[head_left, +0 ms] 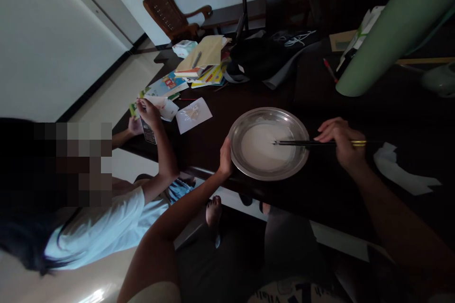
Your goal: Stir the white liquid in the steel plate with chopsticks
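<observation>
Steadying a shallow round steel plate (pixel 269 143) of thin white liquid near the surface's (pixel 320 189) front edge, the left hand (pixel 225 157) gripped its slippery rigid rim; the right hand (pixel 339 142) pinched dark chopsticks (pixel 302 142), tips in the liquid.

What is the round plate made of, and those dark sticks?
The plate looks like shiny metal, probably steel: its silver rim catches the light. A thin whitish liquid covers its bottom. The chopsticks in the right hand look dark and smooth with a gold band, perhaps lacquered wood or plastic; hard to tell.
</observation>
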Demonstrator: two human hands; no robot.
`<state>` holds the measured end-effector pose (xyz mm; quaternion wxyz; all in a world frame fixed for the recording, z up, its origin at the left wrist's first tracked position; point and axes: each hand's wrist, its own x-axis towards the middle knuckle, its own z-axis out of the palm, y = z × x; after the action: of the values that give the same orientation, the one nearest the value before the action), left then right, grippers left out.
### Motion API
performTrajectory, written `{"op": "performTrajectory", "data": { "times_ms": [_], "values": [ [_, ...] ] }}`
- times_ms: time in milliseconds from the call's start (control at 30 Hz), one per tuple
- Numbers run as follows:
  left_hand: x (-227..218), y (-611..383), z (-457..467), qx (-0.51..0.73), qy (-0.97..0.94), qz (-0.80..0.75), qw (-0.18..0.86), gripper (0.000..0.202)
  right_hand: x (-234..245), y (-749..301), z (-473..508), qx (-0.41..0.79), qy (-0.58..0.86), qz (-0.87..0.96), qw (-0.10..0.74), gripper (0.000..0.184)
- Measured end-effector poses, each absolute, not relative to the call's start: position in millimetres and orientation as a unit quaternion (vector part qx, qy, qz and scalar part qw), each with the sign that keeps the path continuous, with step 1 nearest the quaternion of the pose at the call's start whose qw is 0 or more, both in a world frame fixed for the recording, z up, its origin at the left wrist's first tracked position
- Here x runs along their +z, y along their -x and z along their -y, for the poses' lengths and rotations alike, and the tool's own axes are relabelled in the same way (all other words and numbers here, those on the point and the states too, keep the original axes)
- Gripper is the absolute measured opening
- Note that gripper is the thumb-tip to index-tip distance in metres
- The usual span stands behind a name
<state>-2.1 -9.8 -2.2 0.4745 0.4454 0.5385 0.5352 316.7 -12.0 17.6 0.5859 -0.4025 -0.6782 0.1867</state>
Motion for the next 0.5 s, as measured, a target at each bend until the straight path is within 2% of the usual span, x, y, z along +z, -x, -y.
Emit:
{"op": "performTrajectory", "data": {
  "times_ms": [67,233,300,400,500],
  "values": [
    [-1.3,2.7,9.9,0.532,-0.446,-0.539,0.477,0.036,18.4,-316.6,12.3,0.214,0.384,0.664,0.604,0.049],
    [-2.5,3.5,10.0,0.528,-0.436,-0.544,0.485,0.035,17.1,-309.6,13.2,0.204,0.387,0.749,0.497,0.031],
    [-4.7,3.8,9.7,0.537,-0.436,-0.540,0.480,0.035,17.0,-312.3,12.6,0.181,0.402,0.734,0.516,0.032],
    [-7.4,4.3,9.2,0.546,-0.432,-0.535,0.478,0.035,18.0,-318.5,12.4,0.191,0.397,0.680,0.586,0.045],
    [-8.7,4.9,8.7,0.540,-0.442,-0.536,0.475,0.038,18.6,-316.3,13.9,0.228,0.370,0.703,0.562,0.043]
  ]
}}
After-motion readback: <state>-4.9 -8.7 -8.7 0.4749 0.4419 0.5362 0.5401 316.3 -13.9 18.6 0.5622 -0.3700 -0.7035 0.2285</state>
